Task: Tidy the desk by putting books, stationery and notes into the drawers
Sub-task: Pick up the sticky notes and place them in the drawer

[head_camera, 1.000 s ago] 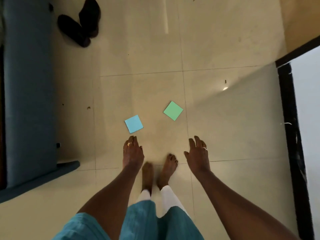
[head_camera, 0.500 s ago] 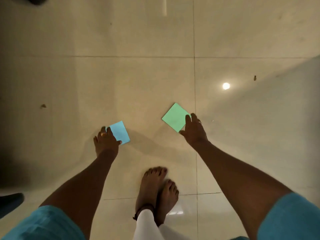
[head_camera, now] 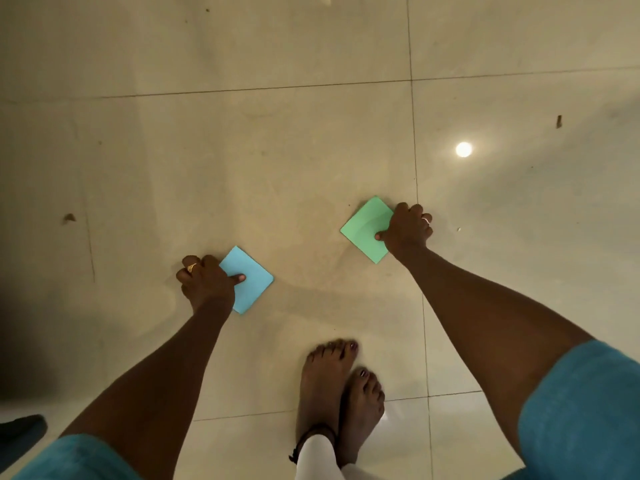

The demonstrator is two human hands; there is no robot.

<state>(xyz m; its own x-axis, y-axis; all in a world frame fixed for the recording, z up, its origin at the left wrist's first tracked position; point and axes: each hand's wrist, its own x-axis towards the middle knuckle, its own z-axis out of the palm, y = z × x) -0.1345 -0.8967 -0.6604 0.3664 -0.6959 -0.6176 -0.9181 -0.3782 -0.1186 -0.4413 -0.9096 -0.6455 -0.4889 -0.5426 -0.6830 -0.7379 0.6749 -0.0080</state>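
Observation:
Two square sticky-note pads lie on the pale tiled floor. My left hand [head_camera: 204,282] grips the blue pad [head_camera: 251,282] at its left edge, thumb on top and fingers curled beside it. The green pad [head_camera: 363,226] is further right and a little farther away; my right hand [head_camera: 407,230] pinches its right edge, thumb pressed on the top face. Both pads look flat against the floor or barely raised. No desk or drawer is in view.
My bare feet [head_camera: 339,386] stand close together on the tiled floor [head_camera: 277,150] below the pads. A ceiling light reflects as a bright spot [head_camera: 463,149] to the right. A dark object's corner [head_camera: 20,431] shows at the lower left. Small specks of dirt dot the tiles.
I have bent lower toward the floor. Both hands went from hovering open above the pads to closing on them, left on blue, right on green.

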